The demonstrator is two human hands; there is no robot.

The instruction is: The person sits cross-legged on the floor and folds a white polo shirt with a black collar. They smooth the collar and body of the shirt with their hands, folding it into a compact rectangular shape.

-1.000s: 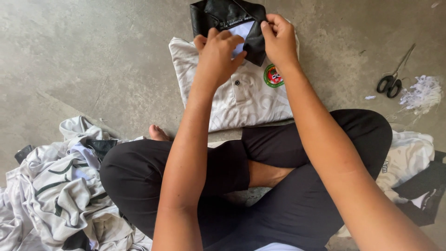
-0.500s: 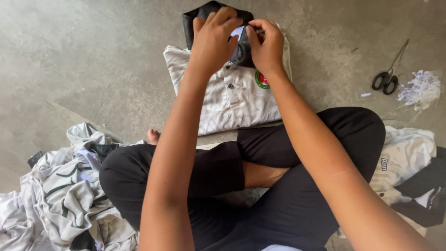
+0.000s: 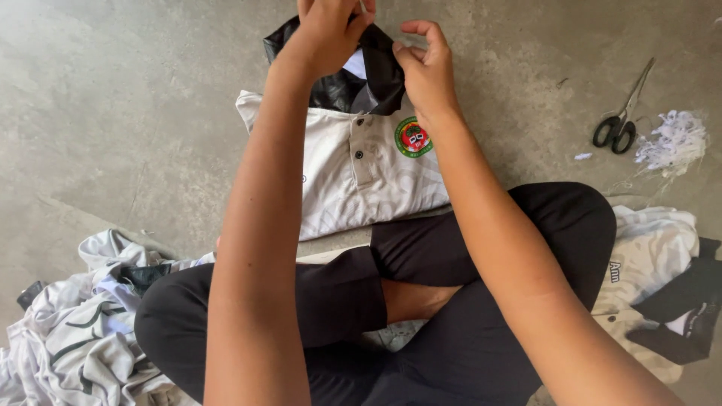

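A folded white polo shirt (image 3: 353, 177) with a black collar (image 3: 353, 83) and a round green and red badge (image 3: 413, 137) lies on the concrete floor in front of my crossed legs. My left hand (image 3: 329, 31) pinches the top of the black collar and lifts it, with a small white tag showing by the fingers. My right hand (image 3: 426, 64) is beside it, thumb and fingers curled against the collar's right edge; whether it grips the cloth is unclear.
Black-handled scissors (image 3: 620, 120) lie on the floor at the right, next to a small heap of white thread scraps (image 3: 673, 139). A pile of white and black garments (image 3: 83, 323) sits at my left, and more shirts (image 3: 662, 278) at my right.
The view has dropped, so the shirt sits lower in frame. Both hands have raised the collar higher, and the right hand's fingers have spread apart from the left hand.
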